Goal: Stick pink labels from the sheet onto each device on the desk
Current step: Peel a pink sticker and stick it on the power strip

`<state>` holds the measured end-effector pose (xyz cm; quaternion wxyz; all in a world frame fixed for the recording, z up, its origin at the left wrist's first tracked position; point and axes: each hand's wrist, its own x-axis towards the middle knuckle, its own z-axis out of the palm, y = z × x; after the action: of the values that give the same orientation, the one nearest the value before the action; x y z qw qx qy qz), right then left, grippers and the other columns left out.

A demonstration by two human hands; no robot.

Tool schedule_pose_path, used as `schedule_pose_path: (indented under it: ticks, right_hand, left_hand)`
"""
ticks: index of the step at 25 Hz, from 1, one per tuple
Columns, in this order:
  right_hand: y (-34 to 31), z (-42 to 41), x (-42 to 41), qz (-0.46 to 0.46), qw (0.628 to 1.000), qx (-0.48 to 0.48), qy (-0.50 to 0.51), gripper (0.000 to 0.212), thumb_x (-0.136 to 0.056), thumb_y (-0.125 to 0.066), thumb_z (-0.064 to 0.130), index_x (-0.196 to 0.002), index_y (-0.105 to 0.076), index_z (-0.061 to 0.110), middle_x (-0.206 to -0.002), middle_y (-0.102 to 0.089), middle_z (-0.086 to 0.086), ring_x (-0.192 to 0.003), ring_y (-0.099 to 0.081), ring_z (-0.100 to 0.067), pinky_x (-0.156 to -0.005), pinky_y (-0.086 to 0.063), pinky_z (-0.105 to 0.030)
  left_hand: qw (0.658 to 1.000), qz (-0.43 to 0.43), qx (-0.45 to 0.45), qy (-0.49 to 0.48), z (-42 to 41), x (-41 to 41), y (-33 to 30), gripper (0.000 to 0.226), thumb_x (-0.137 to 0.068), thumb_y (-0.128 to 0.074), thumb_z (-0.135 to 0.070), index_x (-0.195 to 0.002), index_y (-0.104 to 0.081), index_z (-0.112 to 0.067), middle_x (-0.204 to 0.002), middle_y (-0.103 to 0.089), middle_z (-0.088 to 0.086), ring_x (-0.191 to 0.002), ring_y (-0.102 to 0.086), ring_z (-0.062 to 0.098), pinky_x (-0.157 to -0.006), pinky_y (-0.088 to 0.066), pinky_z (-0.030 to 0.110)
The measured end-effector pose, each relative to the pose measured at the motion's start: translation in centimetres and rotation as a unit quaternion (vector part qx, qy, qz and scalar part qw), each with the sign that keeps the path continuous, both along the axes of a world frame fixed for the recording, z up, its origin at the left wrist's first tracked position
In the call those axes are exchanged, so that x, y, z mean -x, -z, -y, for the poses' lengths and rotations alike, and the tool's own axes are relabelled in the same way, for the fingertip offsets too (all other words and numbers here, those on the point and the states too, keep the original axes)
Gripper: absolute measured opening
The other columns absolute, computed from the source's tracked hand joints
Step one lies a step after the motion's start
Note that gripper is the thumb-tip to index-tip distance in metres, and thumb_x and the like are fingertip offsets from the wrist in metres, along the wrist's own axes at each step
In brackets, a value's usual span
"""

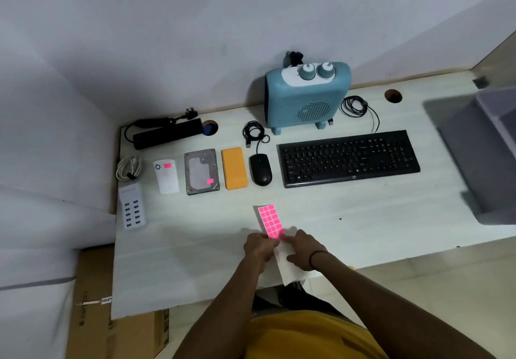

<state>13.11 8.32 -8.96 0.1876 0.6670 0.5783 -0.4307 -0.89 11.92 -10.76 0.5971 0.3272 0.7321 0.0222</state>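
The sheet of pink labels [269, 220] lies near the desk's front edge, its near end under my fingers. My left hand [259, 247] pinches the sheet's near left edge. My right hand [304, 250] presses on its white lower part. A white power bank [166, 176] and a hard drive [201, 171] each carry a pink label. An orange device [234, 168], black mouse [260, 169], black keyboard [349, 157], blue heater [305, 95], black power strip [167, 134] and white multi-port charger [131, 205] show no label.
A coiled white cable [128, 167] lies at the left edge. Black cable coils [354, 106] sit beside the heater. A grey bin [494, 124] stands at the right. Two cable holes [393, 95] open in the desk. A cardboard box [92, 303] sits below, left.
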Motion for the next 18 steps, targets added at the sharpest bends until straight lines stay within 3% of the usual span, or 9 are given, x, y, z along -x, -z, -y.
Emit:
schedule_pose_path:
  ticks: [3, 6, 11, 18]
  right_hand:
    - [-1.0, -0.5, -0.9, -0.029, 0.995, -0.083, 0.052, 0.054, -0.092, -0.063, 0.03, -0.143, -0.048, 0.031, -0.137, -0.05, -0.009, -0.123, -0.052, -0.027, -0.102, -0.044, -0.034]
    - [-2.2, -1.4, -1.8, -0.06, 0.974, -0.177, 0.128, 0.037, -0.088, -0.071, 0.024, -0.125, -0.067, 0.022, -0.12, -0.067, -0.002, -0.103, -0.064, -0.017, -0.092, -0.048, -0.026]
    - [-3.9, -2.8, -1.9, -0.098, 0.949, -0.251, 0.163, 0.029, -0.085, -0.074, 0.029, -0.113, -0.075, 0.023, -0.108, -0.075, 0.006, -0.08, -0.057, -0.002, -0.081, -0.043, -0.012]
    - [-5.2, -4.3, -0.2, -0.098, 0.934, -0.289, 0.184, 0.031, -0.078, -0.08, 0.04, -0.103, -0.079, 0.022, -0.096, -0.078, 0.006, -0.079, -0.064, -0.005, -0.078, -0.049, -0.016]
  left_hand:
    - [0.995, 0.06, 0.007, -0.078, 0.2, -0.7, -0.6, 0.011, -0.082, -0.079, -0.01, -0.093, -0.077, -0.011, -0.094, -0.077, 0.01, -0.084, -0.074, 0.025, -0.07, -0.065, 0.038]
    - [0.983, 0.138, 0.005, -0.125, -0.5, -0.6, -2.0, 0.013, -0.09, -0.073, -0.006, -0.102, -0.076, -0.007, -0.101, -0.079, 0.01, -0.091, -0.075, 0.027, -0.068, -0.061, 0.033]
    - [0.963, 0.225, 0.011, -0.151, -1.6, 0.2, -3.9, 0.022, -0.094, -0.069, -0.008, -0.115, -0.072, -0.003, -0.109, -0.078, 0.013, -0.104, -0.073, 0.031, -0.076, -0.059, 0.034]
    - [0.947, 0.262, 0.024, -0.182, -2.8, 1.2, -5.5, 0.023, -0.099, -0.064, -0.016, -0.119, -0.069, -0.005, -0.117, -0.075, 0.013, -0.113, -0.069, 0.031, -0.092, -0.059, 0.044]
